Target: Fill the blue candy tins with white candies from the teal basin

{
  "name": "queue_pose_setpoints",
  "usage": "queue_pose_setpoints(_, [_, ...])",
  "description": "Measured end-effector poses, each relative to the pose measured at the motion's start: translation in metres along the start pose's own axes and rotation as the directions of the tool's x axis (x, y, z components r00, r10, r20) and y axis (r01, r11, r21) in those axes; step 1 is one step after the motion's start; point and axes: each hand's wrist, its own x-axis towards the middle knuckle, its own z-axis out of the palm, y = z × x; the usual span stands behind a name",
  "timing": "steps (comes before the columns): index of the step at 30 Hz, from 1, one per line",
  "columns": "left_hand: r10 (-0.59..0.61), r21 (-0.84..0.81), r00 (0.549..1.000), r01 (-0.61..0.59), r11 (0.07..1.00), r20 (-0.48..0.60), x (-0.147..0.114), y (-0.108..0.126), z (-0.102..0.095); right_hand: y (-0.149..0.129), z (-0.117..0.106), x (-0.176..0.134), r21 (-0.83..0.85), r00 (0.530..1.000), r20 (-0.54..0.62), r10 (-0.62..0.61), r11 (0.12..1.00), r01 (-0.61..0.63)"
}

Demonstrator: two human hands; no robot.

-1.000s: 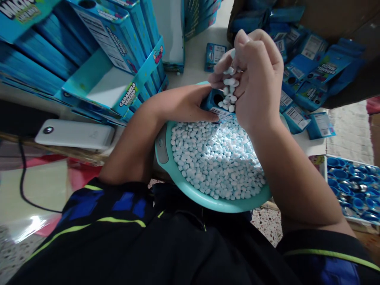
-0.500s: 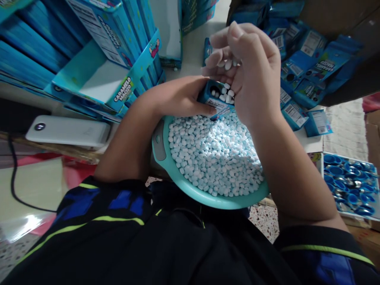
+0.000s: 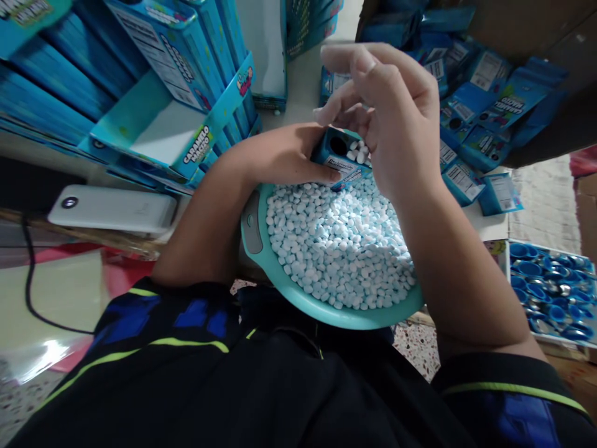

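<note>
My left hand (image 3: 298, 158) is wrapped around a small blue candy box (image 3: 347, 171), whose top has a dark round hole. Small white candies (image 3: 358, 151) sit on the box top beside the hole, against the edge of my right palm. Tilted above the box, my right hand (image 3: 392, 99) has its fingers loosely curled and apart, and no candies show between them. The inside of its palm is mostly hidden. Below both hands is a turquoise basin (image 3: 326, 314) full of white and pale blue candies (image 3: 345, 249).
Blue display cartons (image 3: 196, 140) with candy boxes stand at left, above a white power bank (image 3: 112, 208) with a black cable (image 3: 30, 286). A cardboard box (image 3: 536, 31) at upper right holds blue candy packs (image 3: 485, 118). At right, a tray (image 3: 550, 333) holds shiny blue pieces (image 3: 553, 289).
Candies seen in my right fingers and in the hole are gone from sight. My right fingers have curled inward a little. The left hand keeps its hold on the candy box.
</note>
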Motion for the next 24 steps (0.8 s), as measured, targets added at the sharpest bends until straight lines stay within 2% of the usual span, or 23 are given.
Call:
queue_pose_setpoints(5, [0.044,-0.021,0.998,-0.045,0.999,-0.052,0.004,-0.008,0.004,-0.002,0.000,0.000,-0.060,1.000,0.018,0.000,0.998,0.001])
queue_pose_setpoints(13, [-0.009,-0.018,0.999,0.008,1.000,-0.050,0.003,-0.011,0.007,0.001,-0.004,0.002,-0.150,0.995,0.093,0.026,0.989,-0.012])
queue_pose_setpoints(19, [-0.020,-0.053,0.997,0.016,0.998,-0.074,0.004,-0.008,0.002,-0.008,-0.006,0.001,-0.228,0.996,0.088,0.027,0.974,-0.006])
queue_pose_setpoints(24, [-0.039,-0.089,0.987,0.025,0.996,-0.157,0.005,-0.014,0.007,-0.018,-0.010,-0.001,-0.304,0.982,0.164,0.095,0.952,-0.041])
